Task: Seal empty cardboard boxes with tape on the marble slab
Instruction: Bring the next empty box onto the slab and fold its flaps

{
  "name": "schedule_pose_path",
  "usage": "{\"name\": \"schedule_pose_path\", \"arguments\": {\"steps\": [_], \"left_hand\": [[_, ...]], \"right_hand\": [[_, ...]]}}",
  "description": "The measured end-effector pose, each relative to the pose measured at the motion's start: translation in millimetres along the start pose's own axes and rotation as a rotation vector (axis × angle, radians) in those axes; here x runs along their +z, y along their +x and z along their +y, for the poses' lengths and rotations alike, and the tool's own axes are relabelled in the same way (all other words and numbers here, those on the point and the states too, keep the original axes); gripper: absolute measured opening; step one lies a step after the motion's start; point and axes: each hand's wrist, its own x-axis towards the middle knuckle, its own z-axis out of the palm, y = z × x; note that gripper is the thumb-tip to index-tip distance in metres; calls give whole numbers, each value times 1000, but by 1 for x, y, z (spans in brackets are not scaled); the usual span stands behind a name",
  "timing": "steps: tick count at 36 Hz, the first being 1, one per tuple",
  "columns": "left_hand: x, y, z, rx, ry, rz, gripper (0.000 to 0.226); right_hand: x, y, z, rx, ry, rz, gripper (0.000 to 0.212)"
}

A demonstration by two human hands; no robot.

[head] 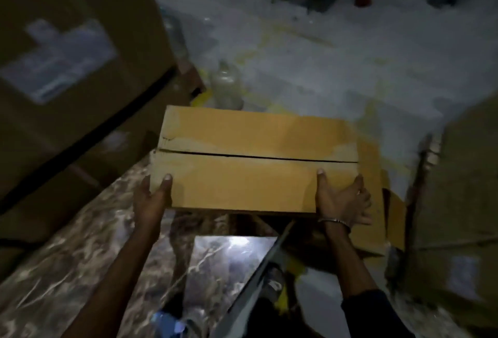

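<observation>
1. Both forearms are reaching up from six o'clock, over a marble slab [67, 270] that is filling the lower left of the dim, blurred view.
2. Left hand [151, 197] is gripping the near left corner of a cardboard box [256, 165] at about eight o'clock on the box, thumb lying on the top flap and fingers hidden beneath.
3. Right hand [342, 200], with a bracelet [334, 221] at the wrist, is gripping the near right corner at about four o'clock, thumb on top and fingers spreading down the side.
4. Between the hands the box is being carried at the centre of the view, seemingly held above the slab's far edge rather than resting on it, though the blur is making that uncertain.
5. Its two top flaps are lying folded shut, and the dark seam between them is showing no tape that I can see.
6. Larger cartons are standing at ten o'clock [67, 68] and three o'clock [458, 189].
7. By my reading, the positioning step is under way; the next move is calling for the box to be set flat on the marble, then tape run along the seam. No tape roll is clearly showing.
</observation>
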Motion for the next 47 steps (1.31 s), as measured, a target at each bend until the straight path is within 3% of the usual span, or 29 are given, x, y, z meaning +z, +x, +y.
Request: {"name": "schedule_pose_path", "arguments": {"steps": [5,12,19,23,26,28,31,38,40,44,47], "left_hand": [[-143,-41,-37,-66,-75,257,45],[-312,-118,-106,-151,-137,525,49],[-423,-201,-186,-290,-166,768,48],[-448,-236,-229,-291,-203,765,53],[-456,-249,-255,-294,-136,755,80],[-460,-253,-263,-257,-115,735,85],[-468,-256,-269,-185,-72,730,76],[-457,-299,-242,-137,-237,839,37],[-453,-312,-242,-134,-251,815,29],[-451,-323,-248,-126,-194,776,35],[-450,-318,-236,-72,-215,793,19]], "right_hand": [[28,-110,-46,-191,38,-104,105],[80,-261,-70,-444,28,-392,116],[117,-390,-61,-642,4,-566,127],[123,-436,-57,-736,-54,-673,120],[134,-448,-57,-837,-148,-730,124],[145,-443,-62,-834,-167,-769,127],[139,-438,-74,-783,-18,-834,126],[84,-432,-54,-694,492,-905,75],[77,-425,-37,-675,540,-928,70],[82,-409,-11,-673,541,-924,71],[79,-412,-16,-677,536,-927,76]]}}
